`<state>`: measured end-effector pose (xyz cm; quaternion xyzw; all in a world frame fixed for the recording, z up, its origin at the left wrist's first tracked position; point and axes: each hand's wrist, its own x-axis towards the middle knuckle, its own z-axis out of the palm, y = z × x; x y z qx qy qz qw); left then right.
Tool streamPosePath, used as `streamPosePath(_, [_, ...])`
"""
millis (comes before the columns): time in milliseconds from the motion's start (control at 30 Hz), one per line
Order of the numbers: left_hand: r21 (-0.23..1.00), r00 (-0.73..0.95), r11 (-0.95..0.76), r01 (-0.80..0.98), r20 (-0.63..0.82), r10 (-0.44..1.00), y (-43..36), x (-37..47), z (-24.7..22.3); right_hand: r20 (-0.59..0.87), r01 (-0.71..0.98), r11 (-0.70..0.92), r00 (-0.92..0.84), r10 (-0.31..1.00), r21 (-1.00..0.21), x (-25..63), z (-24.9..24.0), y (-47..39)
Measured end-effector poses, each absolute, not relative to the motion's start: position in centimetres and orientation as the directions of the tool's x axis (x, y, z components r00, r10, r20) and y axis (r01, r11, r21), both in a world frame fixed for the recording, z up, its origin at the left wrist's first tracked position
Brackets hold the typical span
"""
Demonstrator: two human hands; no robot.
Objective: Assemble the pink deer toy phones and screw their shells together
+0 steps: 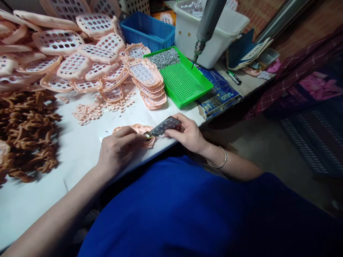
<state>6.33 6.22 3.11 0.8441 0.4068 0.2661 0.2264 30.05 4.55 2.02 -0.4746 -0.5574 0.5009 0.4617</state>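
One peach piece [143, 129] is lying on the tabletop [83, 146] at the centre of the frame, and it is looking only part assembled: a dark spotted panel [167, 125] is slanting up off its right end, not yet lying flat, and a small round part [147, 135] is showing where the two are meeting. Fastening is seemingly remaining undone here, as the powered driver [205, 30] is hanging free at top right of centre and silvery screws [164, 59] are filling the far end of the green tray [184, 80]. A stack of peach frames [150, 80] is standing in the upper middle, and a larger heap [72, 66] is spreading across the upper left; whether these are finished, the view is not telling.

The right hand [189, 135], right of centre, is pinching the panel between thumb and fingers, its forearm coming in from the lower right. The left hand [120, 144], left of centre, is bending palm-down over the piece, fingertips drawing together beside the round part; whether they are gripping it, I cannot tell.
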Motion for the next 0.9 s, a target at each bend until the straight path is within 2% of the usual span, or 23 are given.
streamPosePath(100, [0.490,0.581,-0.663,0.567,0.333,0.743,6.2,6.0,3.0,0.103,0.124,0.118,-0.121,0.987,-0.985,30.2,2.1,4.4])
streamPosePath(233, [0.363,0.649,-0.771,0.524,0.415,0.637,6.1,5.6,3.1,0.333,0.293,0.369,-0.168,0.928,-0.882,30.6,1.8,3.9])
streamPosePath(367, [0.331,0.675,-0.786,0.521,0.404,0.618,5.7,5.2,2.6,0.529,0.307,0.630,-0.354,0.771,-0.713,31.4,0.6,3.8])
streamPosePath(533, [0.300,0.649,-0.773,0.559,0.422,0.633,5.3,5.3,2.3,0.621,0.284,0.777,-0.475,0.623,-0.562,31.8,-0.2,4.0])
streamPosePath(567, [0.301,0.656,-0.771,0.562,0.406,0.636,5.4,5.4,2.5,0.626,0.278,0.778,-0.470,0.622,-0.564,31.7,-0.1,4.0])
streamPosePath(633, [0.324,0.661,-0.764,0.558,0.383,0.645,5.7,5.5,2.9,0.574,0.288,0.700,-0.413,0.707,-0.653,31.5,0.4,4.0])
streamPosePath(700, [0.385,0.657,-0.744,0.546,0.354,0.666,6.0,5.6,3.2,0.444,0.304,0.534,-0.317,0.838,-0.789,31.3,1.0,4.0])
streamPosePath(767, [0.459,0.640,-0.704,0.542,0.317,0.700,6.3,5.7,3.3,0.326,0.298,0.393,-0.251,0.911,-0.870,31.2,1.6,4.0])
streamPosePath(900, [0.562,0.571,-0.600,0.569,0.255,0.780,6.6,6.0,3.6,0.291,0.299,0.363,-0.260,0.921,-0.883,31.3,1.9,4.2])
